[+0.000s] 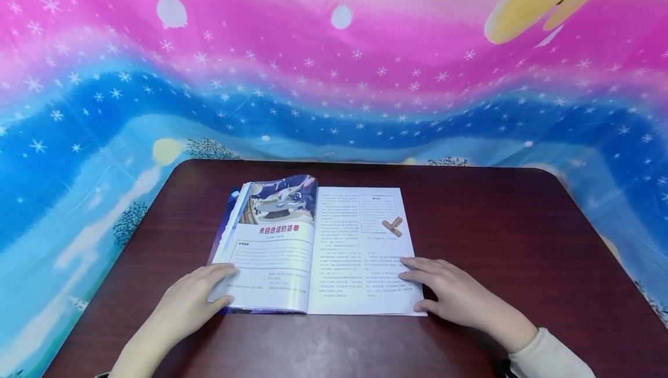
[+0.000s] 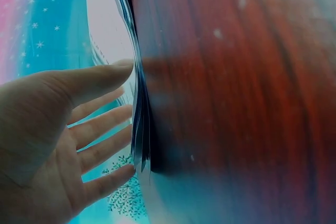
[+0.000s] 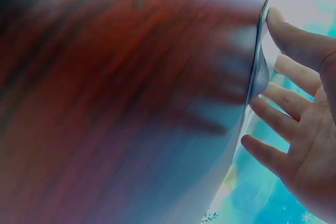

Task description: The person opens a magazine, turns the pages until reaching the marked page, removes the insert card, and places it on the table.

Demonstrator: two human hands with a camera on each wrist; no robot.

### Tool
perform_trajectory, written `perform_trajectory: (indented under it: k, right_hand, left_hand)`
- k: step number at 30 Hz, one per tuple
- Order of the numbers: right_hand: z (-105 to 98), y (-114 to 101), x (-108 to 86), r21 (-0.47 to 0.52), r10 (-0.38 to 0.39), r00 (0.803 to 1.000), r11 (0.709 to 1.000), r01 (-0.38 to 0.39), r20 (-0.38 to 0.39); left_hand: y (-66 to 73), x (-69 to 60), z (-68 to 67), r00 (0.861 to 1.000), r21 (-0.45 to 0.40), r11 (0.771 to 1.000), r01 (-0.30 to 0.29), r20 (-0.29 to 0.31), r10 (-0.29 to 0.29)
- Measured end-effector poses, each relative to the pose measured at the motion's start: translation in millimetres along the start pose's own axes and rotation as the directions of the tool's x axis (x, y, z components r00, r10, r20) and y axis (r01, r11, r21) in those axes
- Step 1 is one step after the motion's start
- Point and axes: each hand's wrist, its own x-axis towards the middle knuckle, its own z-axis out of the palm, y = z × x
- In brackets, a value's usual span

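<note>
An open magazine (image 1: 339, 250) lies flat on the dark red-brown table, a colour picture at the top of its left page and text on its right page. The left hand (image 1: 195, 297) rests on the lower left corner, fingers spread and nearly straight. On the right edge lies the right hand (image 1: 456, 294), its fingertips touching the page. In the left wrist view the left hand (image 2: 68, 135) has thumb and fingers along the edge of the pages (image 2: 139, 103). The right wrist view shows the right hand (image 3: 304, 114) with fingers apart beside the page edge (image 3: 257, 66).
The table (image 1: 522, 239) extends around the magazine on all sides. Behind it and at both sides hangs a pink and blue cloth (image 1: 292, 94) with snowflakes, meeting the table's edges. A light sleeve (image 1: 550, 357) covers the right forearm.
</note>
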Motion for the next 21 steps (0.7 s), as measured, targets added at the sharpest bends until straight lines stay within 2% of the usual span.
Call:
perform_trajectory:
  k: [5,14,21]
  right_hand:
    - [-2,1,2.7,-0.01,-0.016,1.0,1.0,0.016,-0.025]
    - [-14,-2,7.6,0.033,0.034,0.999,0.999,-0.033,-0.029]
    - [-20,-2,15.0,0.019,-0.016,0.988,1.0,0.019,-0.152]
  left_hand:
    - [-0.5,-0.7,0.2,1.0,0.014,1.0,-0.009,-0.001,0.009]
    - [-1.8,-0.9,1.9,1.0,0.026,1.0,-0.005,0.012,0.005]
    - [-1.5,-0.8,1.9,1.0,0.031,0.999,-0.014,0.016,0.014]
